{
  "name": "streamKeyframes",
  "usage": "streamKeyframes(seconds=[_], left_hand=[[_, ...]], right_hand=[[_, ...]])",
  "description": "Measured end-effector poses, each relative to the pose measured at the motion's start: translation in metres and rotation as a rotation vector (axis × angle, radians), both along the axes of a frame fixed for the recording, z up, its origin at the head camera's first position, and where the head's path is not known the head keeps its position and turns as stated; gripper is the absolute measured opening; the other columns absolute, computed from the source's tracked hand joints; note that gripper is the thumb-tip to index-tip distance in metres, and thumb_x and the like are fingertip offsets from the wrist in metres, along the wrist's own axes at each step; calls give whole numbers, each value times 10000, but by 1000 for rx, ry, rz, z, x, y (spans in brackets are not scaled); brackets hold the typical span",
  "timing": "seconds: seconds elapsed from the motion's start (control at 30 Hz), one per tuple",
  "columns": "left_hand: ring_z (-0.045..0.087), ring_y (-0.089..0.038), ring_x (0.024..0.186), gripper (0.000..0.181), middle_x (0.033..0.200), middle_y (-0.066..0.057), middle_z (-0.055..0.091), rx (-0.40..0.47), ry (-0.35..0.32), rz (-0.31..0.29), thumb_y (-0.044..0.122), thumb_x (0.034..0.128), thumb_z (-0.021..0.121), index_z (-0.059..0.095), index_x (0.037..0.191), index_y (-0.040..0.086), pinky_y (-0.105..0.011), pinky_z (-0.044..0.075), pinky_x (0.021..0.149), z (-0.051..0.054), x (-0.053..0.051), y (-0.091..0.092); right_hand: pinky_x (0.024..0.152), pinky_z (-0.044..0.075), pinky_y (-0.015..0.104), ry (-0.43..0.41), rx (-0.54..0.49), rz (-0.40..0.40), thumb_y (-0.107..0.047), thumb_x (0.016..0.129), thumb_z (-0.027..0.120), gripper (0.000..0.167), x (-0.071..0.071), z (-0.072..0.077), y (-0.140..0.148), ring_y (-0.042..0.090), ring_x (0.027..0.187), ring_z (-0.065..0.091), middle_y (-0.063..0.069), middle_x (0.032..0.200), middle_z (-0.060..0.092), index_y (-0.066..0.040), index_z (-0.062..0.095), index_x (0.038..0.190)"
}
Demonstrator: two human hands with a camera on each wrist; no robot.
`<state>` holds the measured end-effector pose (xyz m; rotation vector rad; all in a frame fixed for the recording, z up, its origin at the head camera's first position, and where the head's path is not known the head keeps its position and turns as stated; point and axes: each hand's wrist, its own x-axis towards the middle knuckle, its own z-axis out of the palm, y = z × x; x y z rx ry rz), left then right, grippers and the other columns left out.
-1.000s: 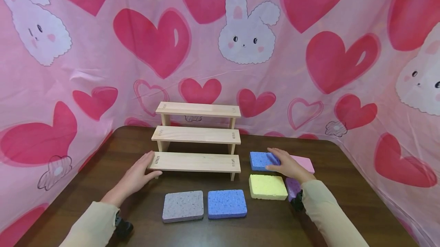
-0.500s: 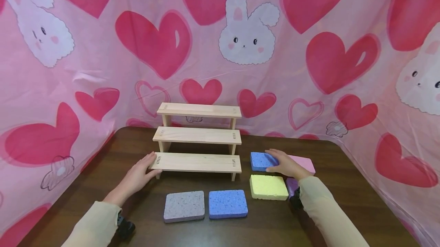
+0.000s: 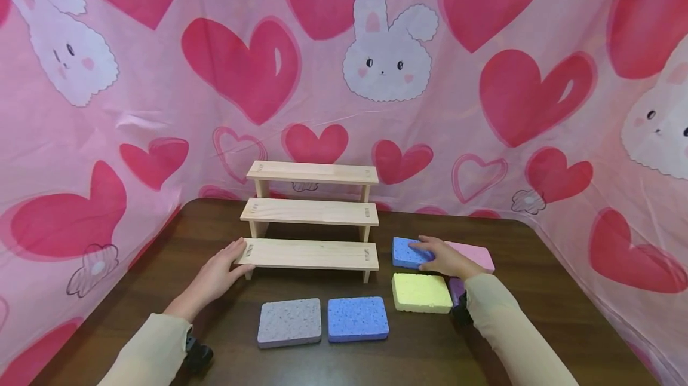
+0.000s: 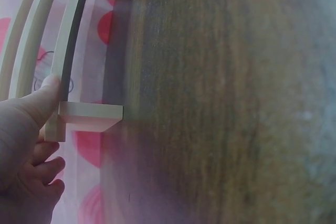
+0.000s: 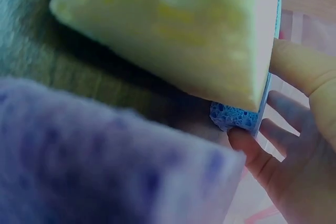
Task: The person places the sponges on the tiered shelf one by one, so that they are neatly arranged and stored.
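Note:
At the left end of the lowest step of a three-tier wooden display stand, my left hand holds on, its thumb against the front edge. In the left wrist view several of its fingers curl past that end. To the stand's right, my right hand grips a blue sponge lying flat on the table, thumb on the near side and fingers over the top and right end. Just nearer lies a yellow sponge. A pink sponge and a purple sponge are partly hidden by the right hand and forearm.
In front of the stand, a grey sponge and a second blue sponge lie side by side on the dark wooden table. A pink cloth with hearts and rabbits hangs around the table's back and sides.
My right hand has shifted slightly left and its fingers reach further over the blue sponge. The left hand stays at the stand. The sponges have not visibly moved.

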<state>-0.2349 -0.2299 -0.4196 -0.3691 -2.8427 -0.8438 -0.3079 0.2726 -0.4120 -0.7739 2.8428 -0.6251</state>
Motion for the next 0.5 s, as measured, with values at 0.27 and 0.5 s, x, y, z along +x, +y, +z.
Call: streamKeyframes(seconds=[0.27, 0.5], left_hand=[[281, -446, 1275, 668, 1403, -266, 319, -12, -2, 5, 228, 850, 664, 361, 1360, -79, -579, 222, 1012, 2, 1, 1], [292, -445, 1269, 667, 1398, -266, 326, -14, 6, 4, 221, 844, 670, 365, 1355, -80, -585, 236, 1003, 2, 3, 2]], right_hand=[[944, 300, 629, 26, 6, 22, -136, 820, 694, 529, -1, -1, 1, 491, 1234, 305, 283, 1369, 348, -54, 513, 1311], [939, 306, 630, 35, 9, 17, -150, 813, 704, 531, 2, 1, 1, 482, 1205, 330, 271, 1332, 393, -56, 524, 1304]])
